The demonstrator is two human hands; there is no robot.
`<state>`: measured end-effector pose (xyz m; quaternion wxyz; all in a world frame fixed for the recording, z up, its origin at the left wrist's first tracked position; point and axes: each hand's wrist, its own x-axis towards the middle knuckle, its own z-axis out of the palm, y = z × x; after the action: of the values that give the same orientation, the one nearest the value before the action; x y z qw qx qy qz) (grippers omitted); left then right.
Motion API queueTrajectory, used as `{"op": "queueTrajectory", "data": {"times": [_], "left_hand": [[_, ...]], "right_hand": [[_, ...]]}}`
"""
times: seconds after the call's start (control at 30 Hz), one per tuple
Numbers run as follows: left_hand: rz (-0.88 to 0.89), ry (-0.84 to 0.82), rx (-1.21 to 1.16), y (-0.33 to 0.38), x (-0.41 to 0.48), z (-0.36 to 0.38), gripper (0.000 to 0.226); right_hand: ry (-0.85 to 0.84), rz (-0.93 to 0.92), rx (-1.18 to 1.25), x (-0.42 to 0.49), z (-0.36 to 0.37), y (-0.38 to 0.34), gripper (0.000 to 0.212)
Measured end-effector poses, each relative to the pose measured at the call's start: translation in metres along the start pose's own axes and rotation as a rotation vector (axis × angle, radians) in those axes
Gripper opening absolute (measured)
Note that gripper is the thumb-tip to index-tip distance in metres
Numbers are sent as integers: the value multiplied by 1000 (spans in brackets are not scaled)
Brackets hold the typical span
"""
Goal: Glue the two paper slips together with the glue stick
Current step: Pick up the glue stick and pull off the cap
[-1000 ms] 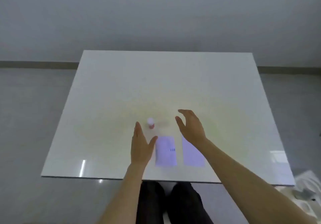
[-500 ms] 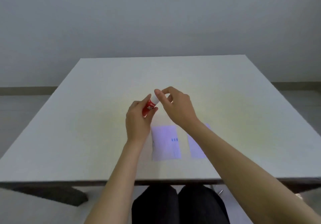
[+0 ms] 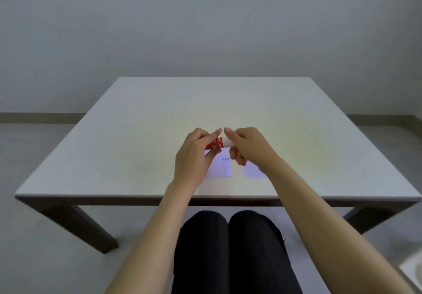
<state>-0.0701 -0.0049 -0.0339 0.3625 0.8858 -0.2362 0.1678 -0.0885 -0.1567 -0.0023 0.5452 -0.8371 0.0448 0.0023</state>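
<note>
Both hands hold a glue stick [image 3: 217,144] level above the table, near its front middle. My left hand [image 3: 194,156] grips its red body. My right hand [image 3: 247,146] pinches its white cap [image 3: 228,142] between thumb and fingers. The cap sits on the stick. Two pale paper slips lie flat side by side under the hands: the left slip [image 3: 221,168] carries small blue marks, and the right slip [image 3: 252,171] is partly hidden by my right wrist.
The white table [image 3: 137,134] has dark wooden legs and stands before a plain grey wall. My knees in black trousers [image 3: 228,248] are below its front edge. A pale object [image 3: 413,268] shows at the lower right corner.
My left hand picked the glue stick up from the table and my right hand closed on its cap. The stick tipped from slanted to level. The camera tilted upward.
</note>
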Motion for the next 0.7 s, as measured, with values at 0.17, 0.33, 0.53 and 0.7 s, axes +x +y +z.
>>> {"op": "queueTrajectory", "data": {"times": [0.17, 0.33, 0.53, 0.7], "left_hand": [[0, -4, 44, -3, 0, -1, 44], [11, -30, 15, -6, 2, 7, 45], [-7, -63, 91, -5, 14, 11, 45], [-105, -137, 57, -2, 22, 11, 13]], "right_hand": [[-64, -45, 15, -1, -5, 5, 29], [67, -22, -40, 2, -6, 11, 29], [-45, 19, -6, 12, -19, 9, 30], [115, -148, -40, 27, -41, 14, 15]]}}
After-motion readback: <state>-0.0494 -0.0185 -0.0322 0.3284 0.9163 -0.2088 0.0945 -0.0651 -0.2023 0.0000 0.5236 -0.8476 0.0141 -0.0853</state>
